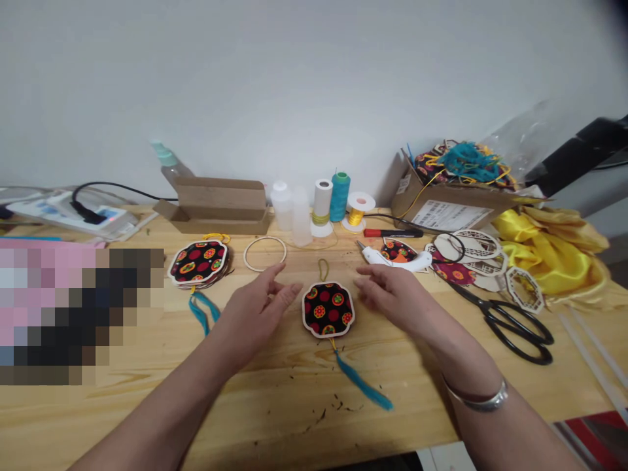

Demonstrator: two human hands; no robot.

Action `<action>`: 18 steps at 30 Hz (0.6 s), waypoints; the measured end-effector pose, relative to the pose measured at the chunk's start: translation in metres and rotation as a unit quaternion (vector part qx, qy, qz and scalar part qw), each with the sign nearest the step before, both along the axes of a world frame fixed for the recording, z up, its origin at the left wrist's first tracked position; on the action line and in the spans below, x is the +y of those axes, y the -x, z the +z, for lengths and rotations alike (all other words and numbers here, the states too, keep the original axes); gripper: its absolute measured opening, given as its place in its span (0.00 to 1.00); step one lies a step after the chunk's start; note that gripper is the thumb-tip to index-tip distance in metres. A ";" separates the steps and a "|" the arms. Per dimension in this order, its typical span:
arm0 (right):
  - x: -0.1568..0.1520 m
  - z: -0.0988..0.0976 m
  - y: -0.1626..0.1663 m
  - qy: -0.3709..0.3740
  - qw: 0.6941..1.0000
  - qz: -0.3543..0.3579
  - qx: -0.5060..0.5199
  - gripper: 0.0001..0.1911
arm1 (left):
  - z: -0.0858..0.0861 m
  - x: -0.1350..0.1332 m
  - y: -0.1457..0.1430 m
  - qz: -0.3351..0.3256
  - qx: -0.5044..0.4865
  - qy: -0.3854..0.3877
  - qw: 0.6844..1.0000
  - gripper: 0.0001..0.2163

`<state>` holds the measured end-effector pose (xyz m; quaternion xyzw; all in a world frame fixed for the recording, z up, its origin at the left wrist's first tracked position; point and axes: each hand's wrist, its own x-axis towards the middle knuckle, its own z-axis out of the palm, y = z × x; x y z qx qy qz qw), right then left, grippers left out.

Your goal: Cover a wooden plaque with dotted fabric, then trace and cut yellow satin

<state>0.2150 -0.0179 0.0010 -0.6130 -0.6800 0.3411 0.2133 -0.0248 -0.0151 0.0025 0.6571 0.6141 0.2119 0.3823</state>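
Observation:
A flat ornament [328, 309] with black fabric and red and orange dots lies on the wooden table [294, 399]. It has a yellow loop on top and a teal tassel [364, 386] trailing toward me. My left hand [262, 306] hovers just left of it, fingers spread and holding nothing. My right hand [392, 297] hovers just right of it, fingers also extended and apart, a silver bangle on the wrist. Neither hand touches the ornament.
A stack of similar ornaments [199, 263] and a wooden ring [265, 253] lie at left. Thread spools [339, 196], white bottles [282, 205], a glue gun [397, 258], black scissors [515, 324], a cardboard box [446, 196], yellow fabric [554, 252] and wooden cutouts [478, 252] crowd the back and right.

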 end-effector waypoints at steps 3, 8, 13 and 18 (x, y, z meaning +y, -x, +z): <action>0.003 -0.004 -0.001 0.084 0.996 -0.024 0.014 0.22 | 0.002 0.002 0.001 0.043 -0.070 0.079 0.994 0.32; 0.005 -0.008 0.001 0.147 0.988 -0.036 0.040 0.22 | 0.009 0.004 0.000 0.092 -0.206 0.196 0.954 0.25; 0.004 -0.002 0.007 0.182 0.981 -0.035 0.056 0.23 | 0.013 0.004 0.002 0.103 -0.272 0.236 0.927 0.22; 0.004 0.003 0.013 0.216 0.974 -0.037 0.058 0.21 | 0.009 0.007 0.005 0.098 -0.298 0.245 0.917 0.20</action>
